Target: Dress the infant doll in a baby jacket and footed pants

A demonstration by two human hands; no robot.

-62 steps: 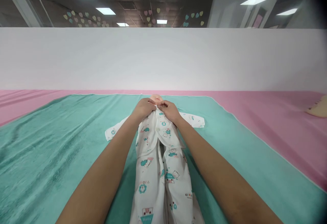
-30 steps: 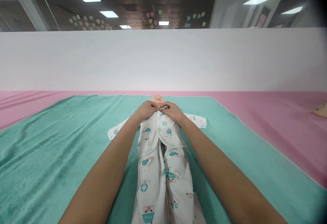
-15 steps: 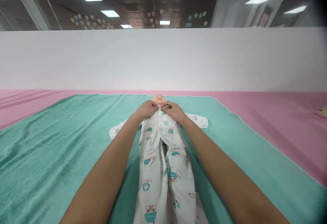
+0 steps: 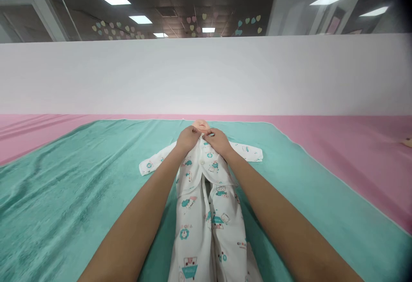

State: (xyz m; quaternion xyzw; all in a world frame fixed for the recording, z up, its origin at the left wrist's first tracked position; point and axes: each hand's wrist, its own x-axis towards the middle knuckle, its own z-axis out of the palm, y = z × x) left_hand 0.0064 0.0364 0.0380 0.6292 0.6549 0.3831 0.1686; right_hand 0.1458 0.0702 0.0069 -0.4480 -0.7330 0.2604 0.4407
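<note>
A baby doll (image 4: pixel 201 125) lies on its back, its head at the far end, dressed in a white printed jacket (image 4: pixel 209 168) and matching trousers (image 4: pixel 189 230). The jacket's sleeves spread out to both sides. At the neck, my left hand (image 4: pixel 188 138) pinches the jacket's collar from the left. Opposite it, my right hand (image 4: pixel 218 140) pinches the collar's other side, fingertips close to the left ones. A round button (image 4: pixel 201 162) shows lower on the jacket front. My fingers hide whatever fastening sits at the neckline.
Under the doll spreads a teal blanket (image 4: pixel 96 179), wrinkled on the left, over a pink sheet (image 4: pixel 337 157). A low white wall (image 4: pixel 206 76) runs behind, with dark glass above it. Something tan (image 4: pixel 407 142) lies at the far right edge.
Both hands stay at the collar, with small finger shifts; the right fingers are drawn in more. My left forearm has moved slightly, showing more of the left sleeve.
</note>
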